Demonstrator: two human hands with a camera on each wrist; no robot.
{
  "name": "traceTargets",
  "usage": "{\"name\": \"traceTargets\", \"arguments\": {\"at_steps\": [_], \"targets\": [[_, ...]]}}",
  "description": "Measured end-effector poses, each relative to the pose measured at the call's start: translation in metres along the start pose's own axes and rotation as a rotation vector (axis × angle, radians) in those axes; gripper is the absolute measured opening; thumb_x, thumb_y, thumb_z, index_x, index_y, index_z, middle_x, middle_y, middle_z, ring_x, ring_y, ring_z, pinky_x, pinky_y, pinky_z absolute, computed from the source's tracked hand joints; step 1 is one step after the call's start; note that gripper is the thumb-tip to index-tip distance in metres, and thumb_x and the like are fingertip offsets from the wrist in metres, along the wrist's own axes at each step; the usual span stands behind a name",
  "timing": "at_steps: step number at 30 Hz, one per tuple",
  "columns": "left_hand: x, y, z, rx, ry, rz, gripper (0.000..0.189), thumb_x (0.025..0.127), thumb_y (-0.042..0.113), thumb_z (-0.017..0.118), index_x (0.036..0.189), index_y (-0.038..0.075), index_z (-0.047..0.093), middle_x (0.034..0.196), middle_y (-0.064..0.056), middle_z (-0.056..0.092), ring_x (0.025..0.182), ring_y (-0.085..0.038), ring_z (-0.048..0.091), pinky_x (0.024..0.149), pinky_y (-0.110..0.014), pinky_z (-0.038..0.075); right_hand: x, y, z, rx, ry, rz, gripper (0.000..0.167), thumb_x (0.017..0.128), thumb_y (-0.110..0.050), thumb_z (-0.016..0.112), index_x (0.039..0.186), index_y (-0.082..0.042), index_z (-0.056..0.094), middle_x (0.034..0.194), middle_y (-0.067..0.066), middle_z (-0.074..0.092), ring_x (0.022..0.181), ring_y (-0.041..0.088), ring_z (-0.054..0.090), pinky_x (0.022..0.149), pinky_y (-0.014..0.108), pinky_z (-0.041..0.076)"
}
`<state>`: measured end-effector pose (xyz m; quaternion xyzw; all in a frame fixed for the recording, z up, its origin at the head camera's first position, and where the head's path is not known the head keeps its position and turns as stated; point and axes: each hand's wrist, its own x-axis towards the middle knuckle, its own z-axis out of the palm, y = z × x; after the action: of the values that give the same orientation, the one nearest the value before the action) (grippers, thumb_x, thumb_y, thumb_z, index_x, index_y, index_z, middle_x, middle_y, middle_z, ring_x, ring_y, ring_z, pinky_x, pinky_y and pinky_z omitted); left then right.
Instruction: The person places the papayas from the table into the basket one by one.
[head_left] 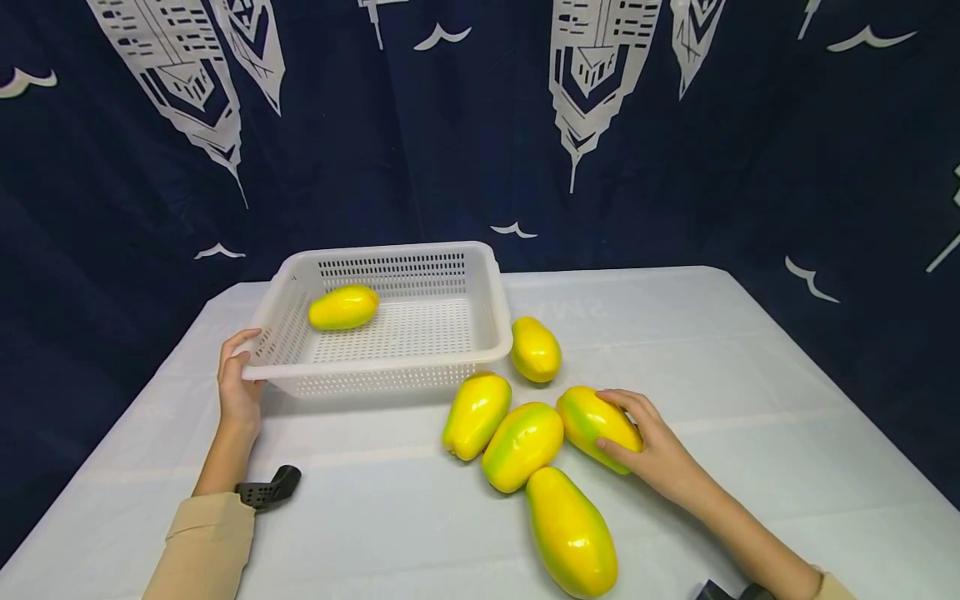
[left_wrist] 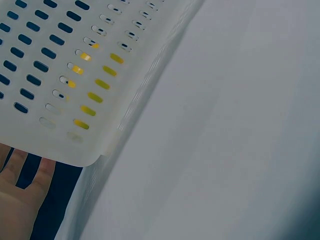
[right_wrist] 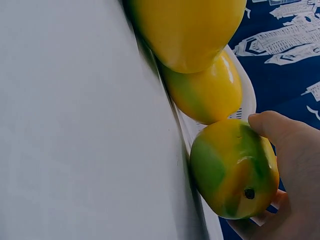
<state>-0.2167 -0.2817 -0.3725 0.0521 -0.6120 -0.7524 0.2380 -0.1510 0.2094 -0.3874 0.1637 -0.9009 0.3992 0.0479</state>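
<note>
My right hand (head_left: 660, 454) grips a yellow-green papaya (head_left: 592, 417), fingers over its far side and thumb on the near side. In the right wrist view, the dark spot on the end of this papaya (right_wrist: 235, 170) faces the camera. At the basket's left front corner, my left hand (head_left: 242, 392) holds the rim of the white plastic basket (head_left: 375, 364). One papaya (head_left: 343, 307) lies inside the basket, and its yellow shows through the slots in the left wrist view. Part of the left hand's fingers (left_wrist: 45, 172) is hidden behind the basket wall.
Beside the basket's right front corner lies a papaya (head_left: 536, 350). Nearer are a papaya (head_left: 477, 415), another papaya (head_left: 523, 447) against it, and a larger papaya (head_left: 572, 533) closest to me. A white cloth covers the table (head_left: 375, 517); a dark blue patterned curtain (head_left: 450, 150) hangs behind.
</note>
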Motion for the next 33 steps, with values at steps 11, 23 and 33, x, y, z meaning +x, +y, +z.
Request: {"name": "traceTargets", "arguments": {"at_steps": [11, 23, 33], "targets": [[-0.0012, -0.0021, -0.0009, -0.009, -0.001, -0.005, 0.032, 0.088, 0.022, 0.027, 0.109, 0.024, 0.051, 0.121, 0.009, 0.042, 0.11, -0.01, 0.041, 0.087, -0.03, 0.028, -0.0027, 0.0, 0.0034, 0.023, -0.029, 0.011, 0.064, 0.082, -0.027, 0.066, 0.136, -0.018, 0.033, 0.136, 0.011, 0.031, 0.12, 0.03, 0.038, 0.091, 0.055, 0.034], [-0.0012, 0.0011, -0.0001, -0.024, -0.005, -0.003, 0.031, 0.089, 0.02, 0.026, 0.108, 0.024, 0.051, 0.119, 0.01, 0.043, 0.109, -0.009, 0.041, 0.087, -0.03, 0.028, -0.0017, 0.0019, 0.0038, -0.017, -0.049, -0.003, 0.075, 0.077, -0.027, 0.071, 0.139, -0.022, 0.028, 0.136, 0.013, 0.026, 0.118, 0.031, 0.038, 0.089, 0.055, 0.035], [-0.0009, 0.0013, 0.0007, -0.004, 0.012, -0.006, 0.032, 0.088, 0.02, 0.026, 0.107, 0.025, 0.052, 0.118, 0.01, 0.043, 0.107, -0.01, 0.042, 0.085, -0.029, 0.029, -0.0013, 0.0004, 0.0028, -0.034, -0.02, 0.036, 0.07, 0.078, -0.029, 0.069, 0.137, -0.019, 0.032, 0.13, 0.013, 0.034, 0.11, 0.028, 0.043, 0.085, 0.047, 0.038]]}}
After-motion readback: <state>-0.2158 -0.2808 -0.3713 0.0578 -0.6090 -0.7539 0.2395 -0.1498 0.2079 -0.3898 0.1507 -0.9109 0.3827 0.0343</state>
